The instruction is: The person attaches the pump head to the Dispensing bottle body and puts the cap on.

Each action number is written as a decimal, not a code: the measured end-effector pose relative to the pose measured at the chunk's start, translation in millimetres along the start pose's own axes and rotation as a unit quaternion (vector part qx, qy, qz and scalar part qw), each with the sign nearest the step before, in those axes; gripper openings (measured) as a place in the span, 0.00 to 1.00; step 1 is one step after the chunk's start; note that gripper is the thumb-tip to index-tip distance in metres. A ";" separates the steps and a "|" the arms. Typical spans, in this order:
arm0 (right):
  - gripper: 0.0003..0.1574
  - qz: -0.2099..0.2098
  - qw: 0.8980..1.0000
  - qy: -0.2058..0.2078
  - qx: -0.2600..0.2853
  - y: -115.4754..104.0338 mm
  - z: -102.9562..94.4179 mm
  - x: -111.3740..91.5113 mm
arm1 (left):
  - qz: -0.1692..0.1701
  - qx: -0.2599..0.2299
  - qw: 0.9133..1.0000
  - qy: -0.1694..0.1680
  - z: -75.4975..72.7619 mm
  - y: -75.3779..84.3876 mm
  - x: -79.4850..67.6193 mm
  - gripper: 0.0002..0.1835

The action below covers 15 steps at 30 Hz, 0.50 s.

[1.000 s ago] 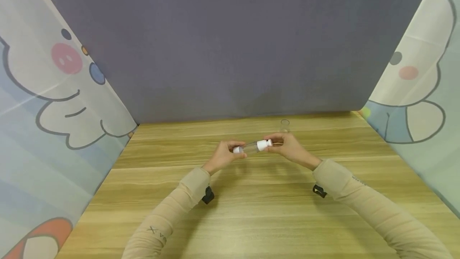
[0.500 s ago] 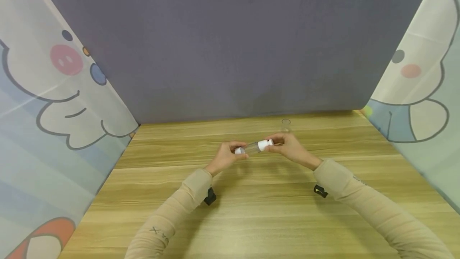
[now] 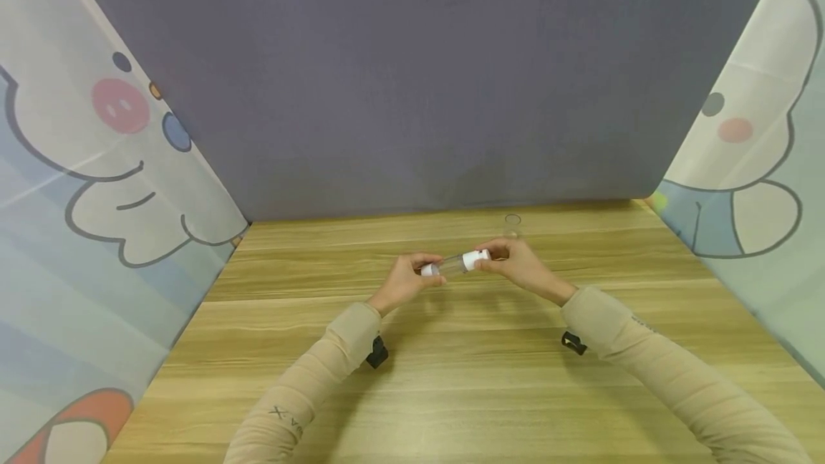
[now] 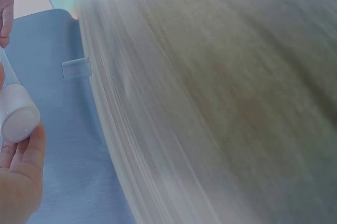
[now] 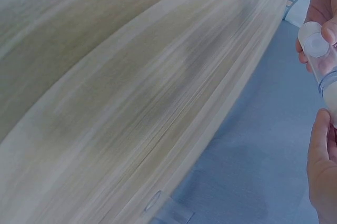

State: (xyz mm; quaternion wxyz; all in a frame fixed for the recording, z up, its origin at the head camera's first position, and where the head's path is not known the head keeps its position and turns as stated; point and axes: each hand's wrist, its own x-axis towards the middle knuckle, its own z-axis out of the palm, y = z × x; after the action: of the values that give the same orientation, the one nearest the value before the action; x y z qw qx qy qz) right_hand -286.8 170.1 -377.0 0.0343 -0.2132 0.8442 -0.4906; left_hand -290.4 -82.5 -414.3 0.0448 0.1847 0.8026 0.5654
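A small clear bottle (image 3: 454, 264) with white ends is held in the air between both hands, tilted with its right end higher. My left hand (image 3: 401, 283) grips the lower white base, its thumb below and fingers above. At the other end, my right hand (image 3: 523, 269) pinches the white top part. The round white bottom (image 4: 20, 121) faces the left wrist view, where that hand is partly cut off. In the right wrist view the clear middle (image 5: 325, 62) shows between the two hands. Behind the right hand stands a clear, cup-like cylinder (image 3: 512, 223) on the table.
The wood-grain table (image 3: 464, 378) ends at a dark grey panel (image 3: 425, 92) at the back. Cartoon-printed curtains (image 3: 71, 163) hang on both sides. A black wrist camera (image 3: 377, 353) sits under the left cuff, another black mount (image 3: 573, 342) under the right.
Both hands keep their grip on the bottle. Left hand and bottle have shifted very slightly right since one second ago; over the last half second almost nothing differs.
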 end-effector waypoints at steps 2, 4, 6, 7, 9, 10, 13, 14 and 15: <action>0.22 -0.001 1.000 0.000 -0.003 -0.2 0.6 0.2 | 0.002 -0.002 1.000 0.000 0.1 -0.3 -0.2 0.22; 0.22 0.002 1.000 0.002 -0.005 -0.1 1.1 0.7 | 0.004 -0.003 1.000 0.001 0.0 -0.1 -0.6 0.22; 0.22 0.004 1.000 0.002 -0.008 -0.1 1.4 0.9 | 0.008 -0.002 1.000 0.002 -0.1 -0.6 -0.9 0.22; 0.22 0.006 1.000 0.001 -0.009 -0.2 1.5 0.8 | 0.009 0.001 1.000 0.002 -0.3 -1.0 -1.1 0.21; 0.22 0.014 1.000 0.000 -0.010 -0.3 1.2 0.7 | 0.008 0.004 1.000 0.001 -0.5 -1.5 -1.5 0.21; 0.22 0.016 1.000 -0.003 -0.011 -0.6 1.1 0.6 | 0.007 0.005 1.000 0.001 -0.7 -1.8 -1.7 0.21; 0.24 0.019 1.000 -0.007 -0.009 -1.3 0.8 1.1 | 0.005 0.003 1.000 0.002 -1.2 -2.1 -1.6 0.22; 0.25 0.019 1.000 -0.009 -0.007 -1.4 0.6 1.5 | 0.006 0.002 1.000 0.002 -1.4 -2.0 -1.6 0.22; 0.26 0.019 1.000 -0.010 -0.005 -1.8 0.6 1.8 | 0.007 0.001 1.000 0.003 -1.6 -2.1 -1.4 0.22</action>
State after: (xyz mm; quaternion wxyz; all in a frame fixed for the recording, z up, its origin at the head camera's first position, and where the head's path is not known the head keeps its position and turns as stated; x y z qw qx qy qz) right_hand -287.8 168.2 -375.5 0.0505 -0.2024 0.8500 -0.4837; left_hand -290.1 -85.1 -415.9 0.0382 0.1892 0.8022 0.5650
